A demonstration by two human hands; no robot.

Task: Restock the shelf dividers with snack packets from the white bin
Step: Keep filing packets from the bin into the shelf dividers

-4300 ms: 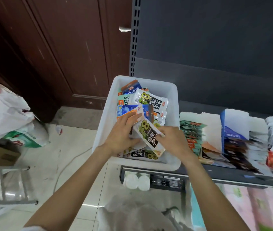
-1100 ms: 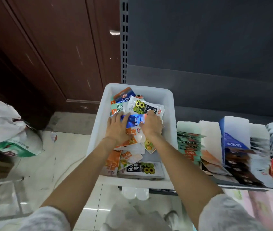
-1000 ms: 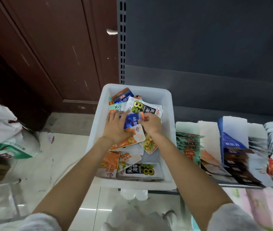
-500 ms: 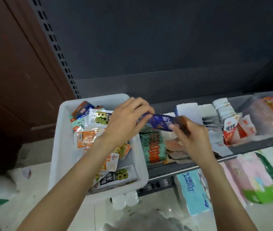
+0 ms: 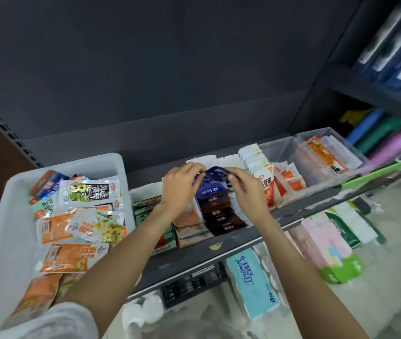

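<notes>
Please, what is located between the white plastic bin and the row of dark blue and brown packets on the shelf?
In the head view, between the white plastic bin and the dark packet row stand a green packet row and an orange packet row, crossed by the left hand.

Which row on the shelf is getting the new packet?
The dark blue-and-brown row; both hands hold the blue packet over its back end, unlike the green, orange and red rows.

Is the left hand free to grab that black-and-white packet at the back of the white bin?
Probably not yet: the left hand pinches the dark blue snack packet with the right hand. The black-and-white packet lies uncovered.
</notes>
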